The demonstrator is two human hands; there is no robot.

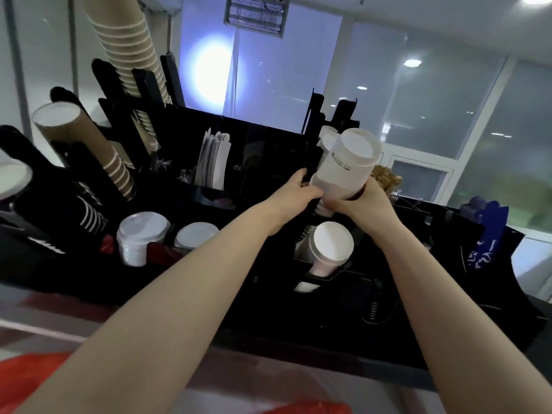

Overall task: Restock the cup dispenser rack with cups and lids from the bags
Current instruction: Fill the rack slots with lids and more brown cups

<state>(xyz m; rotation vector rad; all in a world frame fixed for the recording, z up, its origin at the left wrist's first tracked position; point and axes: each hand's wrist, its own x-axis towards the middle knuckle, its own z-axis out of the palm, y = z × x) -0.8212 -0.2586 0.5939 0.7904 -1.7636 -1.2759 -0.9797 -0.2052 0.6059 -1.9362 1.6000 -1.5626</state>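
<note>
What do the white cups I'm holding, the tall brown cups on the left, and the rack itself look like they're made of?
White cup stack, held by the left hand and right hand: probably paper, matte with small printed text. Brown cup stack: likely kraft paper, dull tan with pale rolled rims. Rack: seemingly black acrylic or plastic, thin flat panels with a slight sheen.

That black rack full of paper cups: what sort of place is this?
Probably a café or drinks counter. The black rack holds tall brown cup stacks, white lids and paper-wrapped stirrers or straws, while both hands slot in a white cup stack.
</note>
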